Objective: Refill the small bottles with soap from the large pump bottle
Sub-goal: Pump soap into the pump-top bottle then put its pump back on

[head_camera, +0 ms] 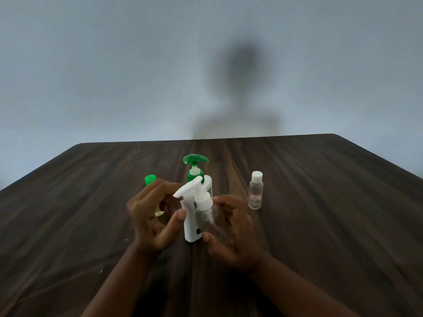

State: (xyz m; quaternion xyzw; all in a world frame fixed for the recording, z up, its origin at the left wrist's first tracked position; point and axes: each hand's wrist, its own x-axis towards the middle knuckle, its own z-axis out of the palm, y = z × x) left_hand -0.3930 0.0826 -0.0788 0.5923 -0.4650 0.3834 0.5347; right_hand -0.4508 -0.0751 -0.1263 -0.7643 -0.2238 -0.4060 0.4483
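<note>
Two bare forearms rise from the bottom edge to meet in the lower centre of the frame. The right hand (231, 234) cradles a small clear spray bottle (202, 201), thumb in front and fingers curled behind; its grip is closed round the see-through plastic body. The bottle leans left, and its white ribbed collar carries a trigger-shaped white head whose nozzle points left. The left hand (148, 216) sits just left of that head, fingers curled and thumb stretched toward it. Whether its grip holds the head or only hovers by it, I cannot tell.

Directly behind the hands the large pump bottle (191, 227) stands upright on the dark, wood-grained tabletop (320, 225). It has a smooth white body and a glossy green pump. A dark patch of print low on its front is too blurred to read.

Behind the left hand stands a green-capped bottle (150, 180), with pale yellow liquid showing at its base. At centre right, apart from the rest, is a white-capped bottle (255, 193), clear and upright. It bears a small white, red-bordered label whose handwriting is illegible.

Beyond the tabletop, a plain grey wall (114, 65) carries a soft shadow (240, 88).
</note>
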